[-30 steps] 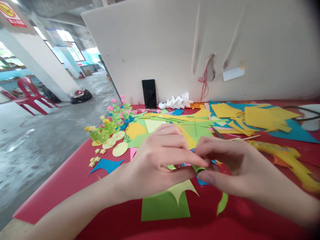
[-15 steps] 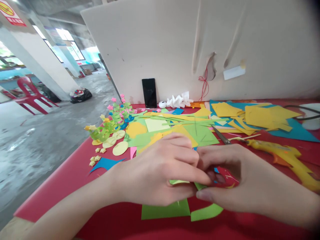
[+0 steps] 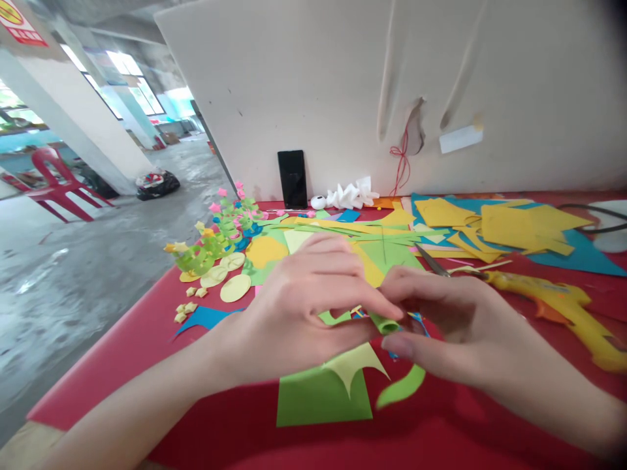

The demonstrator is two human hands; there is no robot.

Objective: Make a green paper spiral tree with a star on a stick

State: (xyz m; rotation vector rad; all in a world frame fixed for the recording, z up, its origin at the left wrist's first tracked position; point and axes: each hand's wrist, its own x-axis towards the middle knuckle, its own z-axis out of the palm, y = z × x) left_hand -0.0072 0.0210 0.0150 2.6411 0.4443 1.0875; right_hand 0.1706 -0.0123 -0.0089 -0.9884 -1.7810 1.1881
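Observation:
My left hand [image 3: 304,307] and my right hand [image 3: 450,320] meet over the red table [image 3: 122,352]. Together they pinch a green paper strip [image 3: 386,324], rolled into a small tube at my fingertips. Its loose tail [image 3: 401,388] curls down below my right hand. Under my hands lies a green paper sheet [image 3: 318,398] with a pale yellow pointed cutout [image 3: 355,365] on it.
A yellow glue gun [image 3: 563,303] and scissors [image 3: 434,261] lie to the right. Yellow and blue paper sheets [image 3: 509,228] cover the back right. Green paper curls with small stars [image 3: 210,248] and pale discs [image 3: 235,287] sit left. A black phone [image 3: 292,179] leans on the white board.
My hands dipped toward me, then rose again. The rolled green end shows at my fingertips, and the strip's tail now hangs curled instead of lying flat.

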